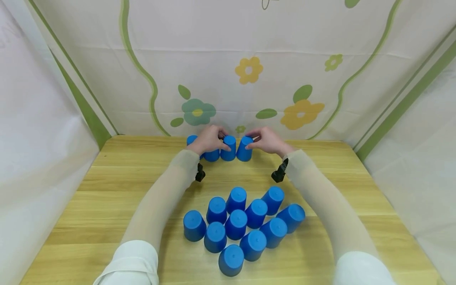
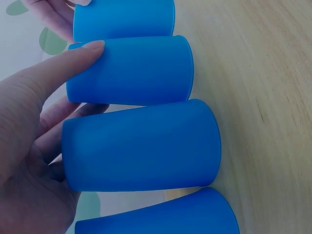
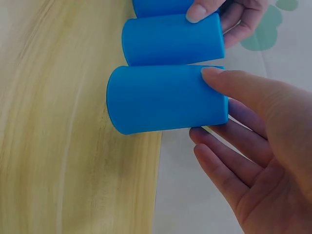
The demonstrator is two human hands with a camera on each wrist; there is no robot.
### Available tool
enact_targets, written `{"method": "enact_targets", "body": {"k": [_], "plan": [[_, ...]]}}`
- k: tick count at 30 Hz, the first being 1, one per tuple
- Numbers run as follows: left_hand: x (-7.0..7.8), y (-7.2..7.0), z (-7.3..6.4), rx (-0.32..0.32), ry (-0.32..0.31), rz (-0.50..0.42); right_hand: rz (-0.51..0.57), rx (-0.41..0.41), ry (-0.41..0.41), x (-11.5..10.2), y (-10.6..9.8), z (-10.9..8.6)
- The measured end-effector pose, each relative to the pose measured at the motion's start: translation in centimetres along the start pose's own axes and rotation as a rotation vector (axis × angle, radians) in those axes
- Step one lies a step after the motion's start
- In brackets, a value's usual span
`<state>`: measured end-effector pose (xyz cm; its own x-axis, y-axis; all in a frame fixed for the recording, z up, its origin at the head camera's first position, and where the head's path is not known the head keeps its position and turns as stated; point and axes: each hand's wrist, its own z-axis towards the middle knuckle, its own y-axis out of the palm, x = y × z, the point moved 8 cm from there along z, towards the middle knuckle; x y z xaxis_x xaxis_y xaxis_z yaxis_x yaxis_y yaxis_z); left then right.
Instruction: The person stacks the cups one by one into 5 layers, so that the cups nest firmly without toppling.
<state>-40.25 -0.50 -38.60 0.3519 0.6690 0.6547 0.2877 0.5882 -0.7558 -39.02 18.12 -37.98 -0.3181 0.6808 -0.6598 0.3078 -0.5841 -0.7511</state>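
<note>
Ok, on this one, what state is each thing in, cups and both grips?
Rightmost back cup: upside down, held
Back cup second from right: upside down, held
Two leftmost back cups: upside down
Front group of eleven cups: upside down, not held
Right grip: pinches the rightmost cup
Left grip: pinches the cup beside it

The blue cups (image 3: 165,100) are seen to be smooth and plastic-looking, finished in a soft satin sheen. The tabletop (image 1: 107,190) is surfaced in grained wood or a printed imitation (which of the two cannot be told), smooth and faintly glossy. The backdrop (image 1: 213,31) is formed of matt, lightly creased cloth, while the sleeves (image 1: 156,208) are made of thin beige fabric, met by white cloth cuffs (image 1: 134,257)
</note>
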Motion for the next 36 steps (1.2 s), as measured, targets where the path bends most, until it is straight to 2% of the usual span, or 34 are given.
{"method": "enact_targets", "body": {"k": [4,8,14,18,23,28,36], "plan": [[0.0,0.1,0.0,-0.001,0.002,-0.002,0.003,-0.001,0.016,0.2,-0.1,-0.5],[0.1,0.1,-0.1,-0.011,0.014,-0.013,0.005,0.013,0.010,0.1,-0.9,-1.9],[-0.3,0.0,-0.3,-0.022,0.008,-0.030,0.020,0.006,-0.051,-1.6,-2.4,-5.3],[-0.4,-0.2,-0.4,-0.027,0.007,-0.018,-0.014,-0.014,-0.094,-2.8,-2.7,-7.8],[0.0,-0.8,-0.6,-0.008,0.020,0.003,-0.023,-0.054,-0.107,-3.4,-2.3,-11.0],[0.8,-1.8,-1.2,0.007,0.049,-0.032,-0.019,-0.089,-0.093,-3.1,-1.5,-13.7],[1.6,-3.5,-3.0,0.050,0.085,-0.008,0.056,-0.186,-0.062,-1.9,0.4,-16.2]]}}
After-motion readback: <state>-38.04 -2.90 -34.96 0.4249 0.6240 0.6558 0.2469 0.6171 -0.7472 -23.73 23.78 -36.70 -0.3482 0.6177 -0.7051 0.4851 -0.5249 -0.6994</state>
